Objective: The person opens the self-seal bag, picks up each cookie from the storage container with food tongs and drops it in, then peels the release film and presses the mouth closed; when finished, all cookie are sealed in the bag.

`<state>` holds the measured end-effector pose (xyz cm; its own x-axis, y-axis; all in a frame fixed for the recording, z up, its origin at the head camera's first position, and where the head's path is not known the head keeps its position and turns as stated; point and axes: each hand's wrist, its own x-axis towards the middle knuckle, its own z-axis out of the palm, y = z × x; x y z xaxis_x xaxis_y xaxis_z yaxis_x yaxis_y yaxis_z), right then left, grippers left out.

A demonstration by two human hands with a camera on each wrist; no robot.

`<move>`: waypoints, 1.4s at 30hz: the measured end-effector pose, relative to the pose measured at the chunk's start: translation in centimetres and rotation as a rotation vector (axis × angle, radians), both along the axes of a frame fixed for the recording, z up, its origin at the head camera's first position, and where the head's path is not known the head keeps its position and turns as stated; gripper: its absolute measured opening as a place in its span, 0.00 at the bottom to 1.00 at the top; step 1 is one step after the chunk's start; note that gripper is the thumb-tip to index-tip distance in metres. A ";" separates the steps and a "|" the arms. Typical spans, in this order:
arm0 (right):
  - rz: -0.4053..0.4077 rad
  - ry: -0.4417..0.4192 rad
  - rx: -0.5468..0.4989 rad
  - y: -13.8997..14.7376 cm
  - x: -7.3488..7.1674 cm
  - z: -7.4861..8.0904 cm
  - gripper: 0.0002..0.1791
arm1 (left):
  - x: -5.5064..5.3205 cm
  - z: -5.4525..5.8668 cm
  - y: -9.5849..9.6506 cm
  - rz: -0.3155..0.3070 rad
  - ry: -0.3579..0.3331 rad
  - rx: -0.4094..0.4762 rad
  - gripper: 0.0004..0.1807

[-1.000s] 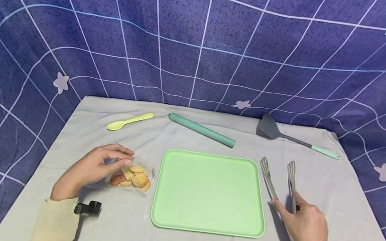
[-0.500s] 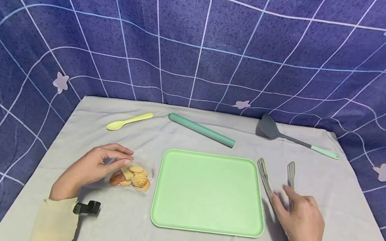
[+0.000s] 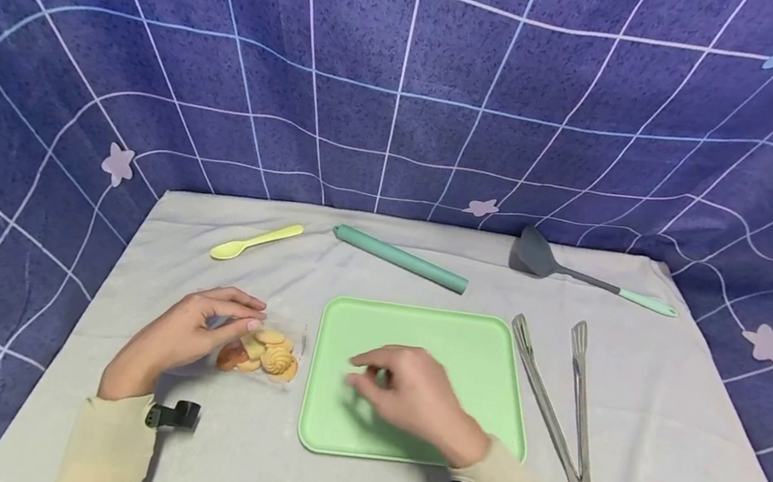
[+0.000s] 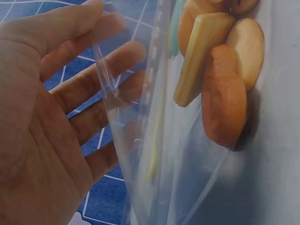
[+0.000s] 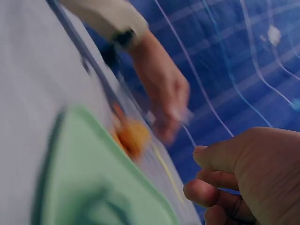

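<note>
Beside the pale-green rectangular tray (image 3: 470,337), the left hand (image 3: 198,329) pinches a clear plastic bag (image 4: 190,140) of golden cookies (image 3: 277,359); the right hand (image 3: 412,388) hovers empty, fingers loosely bent — a slackened pinch could let the thin bag slip.

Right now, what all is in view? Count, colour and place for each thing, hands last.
tray: 1, light green, centre of table
clear bag: 1, transparent, left of tray
cookies: several, exact count unclear, pale yellow to orange-brown, inside bag
spoon: 1, yellow, back left
rod: 1, teal, behind tray
spatula: 1, dark grey with mint handle end, back right
tongs: 1 pair, silver, right of tray
tablecloth: 1, pale grey, under everything
backdrop: blue with pale lines, behind table
wrist cameras: 2, black, one per wrist
sleeves: 2, beige, on both arms
left hand: 1, pinching bag's edge
right hand: 1, over tray, holding nothing
</note>
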<state>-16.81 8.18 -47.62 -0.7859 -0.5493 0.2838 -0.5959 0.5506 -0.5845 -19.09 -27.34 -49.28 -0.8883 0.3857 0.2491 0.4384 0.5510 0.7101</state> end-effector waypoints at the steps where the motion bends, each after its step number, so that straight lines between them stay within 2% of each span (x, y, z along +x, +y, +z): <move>1: 0.029 0.002 0.015 -1.2 0.0 -0.1 0.13 | 0.0 0.0 0.0 -0.002 0.003 0.003 0.07; 7: 0.104 0.076 0.083 -6.2 -0.4 -0.9 0.13 | -0.2 0.2 0.3 -0.028 0.020 0.015 0.07; 15: 0.129 0.106 0.098 -9.2 -0.5 -2.1 0.07 | -0.2 0.0 0.5 -0.048 0.064 0.042 0.08; 19: 0.113 0.108 0.108 -9.8 -0.1 -2.6 0.03 | -0.2 0.0 0.6 -0.056 0.051 0.047 0.07; 29: 0.057 0.061 0.144 -10.6 0.3 -2.2 0.04 | 0.1 0.3 0.3 -0.054 0.044 0.059 0.07; 36: 0.049 0.084 0.109 -10.9 0.5 -2.2 0.04 | 0.1 0.1 0.3 -0.050 0.043 0.052 0.07; 42: 0.066 0.101 0.100 -10.8 0.7 -2.3 0.03 | 0.3 0.2 0.3 0.004 0.010 0.047 0.08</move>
